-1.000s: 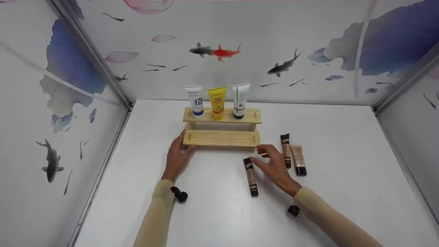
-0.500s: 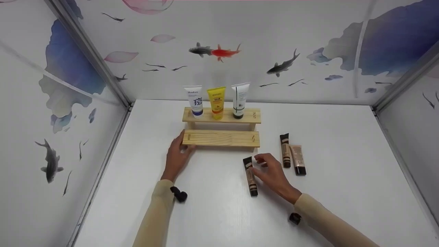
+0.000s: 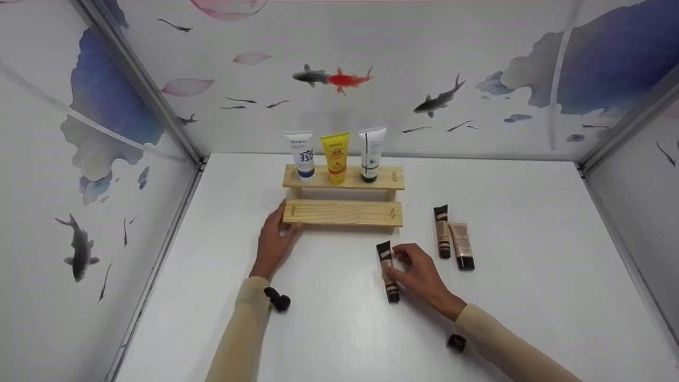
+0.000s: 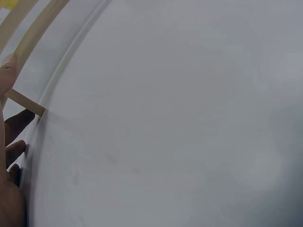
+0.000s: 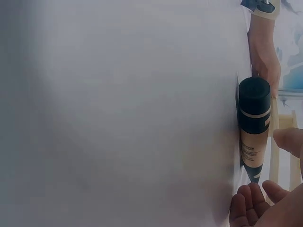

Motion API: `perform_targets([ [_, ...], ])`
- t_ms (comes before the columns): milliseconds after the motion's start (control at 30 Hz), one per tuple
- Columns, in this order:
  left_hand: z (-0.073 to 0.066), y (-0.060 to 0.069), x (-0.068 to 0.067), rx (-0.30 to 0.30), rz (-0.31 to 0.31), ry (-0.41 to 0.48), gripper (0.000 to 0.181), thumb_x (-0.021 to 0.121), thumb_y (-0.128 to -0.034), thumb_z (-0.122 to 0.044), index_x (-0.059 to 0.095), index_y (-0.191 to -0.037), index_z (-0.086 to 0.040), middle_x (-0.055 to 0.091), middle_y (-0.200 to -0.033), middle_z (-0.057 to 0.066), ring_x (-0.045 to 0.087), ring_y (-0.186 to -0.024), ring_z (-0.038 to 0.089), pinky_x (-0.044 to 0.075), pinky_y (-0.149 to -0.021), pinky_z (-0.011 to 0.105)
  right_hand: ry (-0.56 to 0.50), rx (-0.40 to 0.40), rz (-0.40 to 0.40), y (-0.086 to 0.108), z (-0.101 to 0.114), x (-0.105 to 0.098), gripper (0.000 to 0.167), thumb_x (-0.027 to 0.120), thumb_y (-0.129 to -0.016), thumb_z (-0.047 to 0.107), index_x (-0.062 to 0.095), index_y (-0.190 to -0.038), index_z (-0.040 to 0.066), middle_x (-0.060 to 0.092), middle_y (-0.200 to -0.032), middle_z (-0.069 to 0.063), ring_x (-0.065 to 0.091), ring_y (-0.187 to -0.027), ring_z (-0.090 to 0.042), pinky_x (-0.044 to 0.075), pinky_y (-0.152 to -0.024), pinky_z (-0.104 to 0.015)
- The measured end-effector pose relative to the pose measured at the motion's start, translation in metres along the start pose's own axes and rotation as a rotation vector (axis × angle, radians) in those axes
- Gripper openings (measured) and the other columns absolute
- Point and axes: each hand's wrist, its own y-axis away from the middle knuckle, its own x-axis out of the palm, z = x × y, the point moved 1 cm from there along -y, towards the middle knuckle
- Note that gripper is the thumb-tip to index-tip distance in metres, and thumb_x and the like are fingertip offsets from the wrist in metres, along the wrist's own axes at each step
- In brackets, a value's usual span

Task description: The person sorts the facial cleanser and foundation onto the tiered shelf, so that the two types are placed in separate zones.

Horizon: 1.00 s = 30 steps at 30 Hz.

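Pale wood rack (image 3: 354, 179), white table (image 3: 329, 329), cream sleeves (image 3: 241, 334).
From the front shelf (image 3: 342, 213): blue-lettered white tube (image 3: 299, 148) at eleven o'clock, yellow tube (image 3: 335, 151) with an orange-red band at twelve, dark-lined white tube (image 3: 373, 148) at one; between three and four, banded tube (image 3: 442, 232), tan and black, and beige tube (image 3: 461, 244), black-capped; at five, tan-and-black tube (image 3: 391, 288); beyond twelve, white wall (image 3: 451, 32) with red and grey fish (image 3: 350, 80).

I'm in a walled booth.
Fish-printed panels (image 3: 392, 53) beyond my right grip (image 3: 423, 274), metal corner strips (image 3: 142, 85) either side, worktop (image 3: 339, 329) beneath.
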Motion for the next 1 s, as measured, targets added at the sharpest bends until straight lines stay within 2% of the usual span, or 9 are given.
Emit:
perform_targets([
  [267, -0.0001, -0.0006, -0.0002, 0.004, -0.009, -0.047, 0.089, 0.072, -0.1053, -0.055, 0.032, -0.175, -0.016, 0.045, -0.171, 0.013, 0.042, -0.158, 0.032, 0.035, -0.131, 0.05, 0.027, 0.008, 0.009, 0.0011, -0.0013, 0.0015, 0.044, 0.09, -0.093, 0.009, 0.069, -0.131, -0.001, 0.07, -0.119, -0.012, 0.066, -0.111, -0.027, 0.057, -0.098, -0.048],
  [533, 0.0003, -0.001, -0.0007, 0.005, 0.005, -0.035, 0.091, 0.07, -0.1046, -0.06, 0.031, -0.176, -0.018, 0.043, -0.172, 0.013, 0.041, -0.159, 0.032, 0.034, -0.132, 0.05, 0.071, -0.02, 0.006, 0.0012, -0.0019, 0.0031, 0.042, 0.09, -0.093, 0.01, 0.07, -0.127, -0.002, 0.07, -0.117, -0.012, 0.066, -0.109, -0.027, 0.057, -0.096, -0.047],
  [733, 0.0013, -0.0012, 0.0002, -0.008, 0.003, -0.025, 0.094, 0.068, -0.1029, -0.066, 0.031, -0.176, -0.019, 0.043, -0.173, 0.012, 0.041, -0.16, 0.032, 0.033, -0.132, 0.05, 0.103, -0.015, 0.022, 0.0001, -0.0017, 0.0041, 0.038, 0.09, -0.092, 0.012, 0.073, -0.124, 0.002, 0.069, -0.117, -0.009, 0.064, -0.109, -0.024, 0.056, -0.098, -0.046],
  [1000, 0.0006, -0.0011, 0.0009, -0.014, 0.001, -0.022, 0.095, 0.069, -0.1023, -0.066, 0.032, -0.175, -0.019, 0.044, -0.172, 0.012, 0.045, -0.156, 0.032, 0.036, -0.13, 0.051, 0.131, -0.019, 0.049, -0.001, -0.0022, 0.0041, 0.032, 0.092, -0.092, 0.022, 0.079, -0.116, 0.006, 0.07, -0.113, -0.004, 0.059, -0.106, -0.021, 0.053, -0.094, -0.043],
])
